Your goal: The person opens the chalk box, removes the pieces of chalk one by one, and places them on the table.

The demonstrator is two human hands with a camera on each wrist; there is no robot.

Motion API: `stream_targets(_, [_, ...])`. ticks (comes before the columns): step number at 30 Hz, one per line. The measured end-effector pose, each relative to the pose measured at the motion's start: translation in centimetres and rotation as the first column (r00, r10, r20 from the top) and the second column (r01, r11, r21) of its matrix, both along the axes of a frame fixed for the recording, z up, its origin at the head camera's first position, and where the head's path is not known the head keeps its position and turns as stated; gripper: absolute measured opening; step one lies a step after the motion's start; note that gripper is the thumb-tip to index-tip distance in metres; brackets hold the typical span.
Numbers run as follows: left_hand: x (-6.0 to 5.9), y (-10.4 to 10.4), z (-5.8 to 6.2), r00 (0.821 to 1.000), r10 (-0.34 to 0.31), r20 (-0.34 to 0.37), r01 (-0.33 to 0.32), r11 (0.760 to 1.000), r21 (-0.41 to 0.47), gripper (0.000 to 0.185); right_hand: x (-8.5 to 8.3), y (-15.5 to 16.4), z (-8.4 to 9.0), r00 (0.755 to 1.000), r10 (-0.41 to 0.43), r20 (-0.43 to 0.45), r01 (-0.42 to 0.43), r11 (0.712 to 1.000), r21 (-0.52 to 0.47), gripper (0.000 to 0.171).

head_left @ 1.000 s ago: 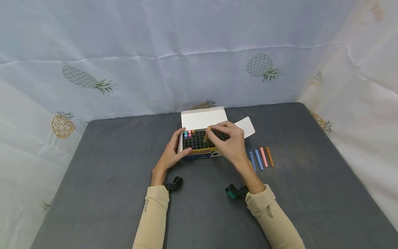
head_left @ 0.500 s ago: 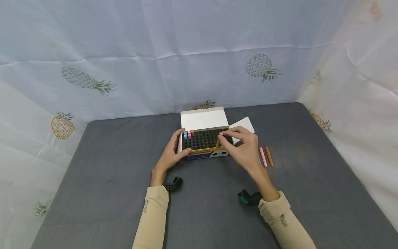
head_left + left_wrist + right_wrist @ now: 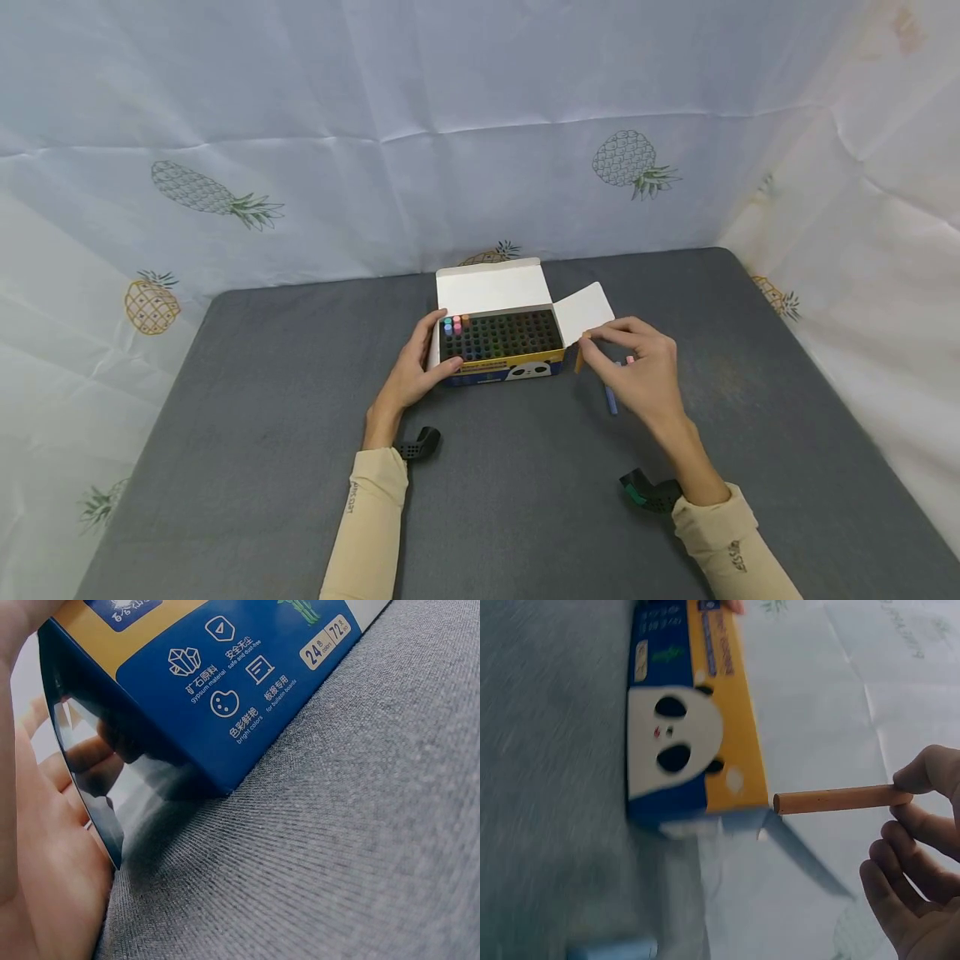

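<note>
An open chalk box [image 3: 501,360] with a black grid insert lies mid-table, its white lid [image 3: 491,287] folded back. Three chalks, blue, pink and orange [image 3: 455,323], stand in its far left corner. My left hand [image 3: 415,367] grips the box's left end, thumb on the front; in the left wrist view the box's blue side [image 3: 225,690] sits against my palm [image 3: 45,885]. My right hand [image 3: 592,340] pinches an orange chalk [image 3: 579,359] just right of the box, off the table. In the right wrist view the orange chalk [image 3: 832,799] points at the panda-printed box front [image 3: 686,742].
A blue chalk [image 3: 611,399] and a pink chalk tip [image 3: 630,360] show on the grey table [image 3: 262,400] under my right hand; other chalks there are hidden. The side flap [image 3: 592,310] sticks out to the right. Pineapple-print cloth [image 3: 480,150] walls the back and sides.
My right hand has carried the orange chalk from above the box's grid rightward, past the box's right end, and now covers the loose chalks. The left hand has kept still.
</note>
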State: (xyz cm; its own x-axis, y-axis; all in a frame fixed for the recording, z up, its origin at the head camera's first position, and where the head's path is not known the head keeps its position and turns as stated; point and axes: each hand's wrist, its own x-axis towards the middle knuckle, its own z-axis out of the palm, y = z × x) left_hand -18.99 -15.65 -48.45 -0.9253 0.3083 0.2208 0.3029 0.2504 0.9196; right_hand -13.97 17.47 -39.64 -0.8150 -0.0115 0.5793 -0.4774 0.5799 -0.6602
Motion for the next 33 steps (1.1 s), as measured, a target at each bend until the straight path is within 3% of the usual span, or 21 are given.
stream_targets(11, [0.0, 0.1, 0.2, 1.0, 0.001, 0.02, -0.001, 1.0, -0.006, 0.083, 0.5, 5.3, -1.1, 0.995, -0.102, 0.013, 0.101, 0.993, 0.062, 0.007])
stream_targets(20, [-0.1, -0.1, -0.1, 1.0, 0.0, -0.008, 0.0, 1.0, -0.009, 0.08, 0.3, 8.2, -2.3, 0.985, -0.169, 0.043, 0.158, 0.969, 0.188, 0.005])
stream_targets(28, [0.0, 0.0, 0.0, 1.0, 0.004, -0.004, -0.004, 1.0, -0.013, 0.08, -0.3, 9.4, -3.2, 0.96, -0.217, 0.178, 0.169, 0.953, 0.25, 0.009])
stream_targets(33, [-0.1, -0.1, -0.1, 1.0, -0.001, -0.013, 0.001, 1.0, -0.012, 0.08, -0.8, 10.0, -3.4, 0.95, -0.24, 0.2, 0.183, 0.946, 0.269, 0.012])
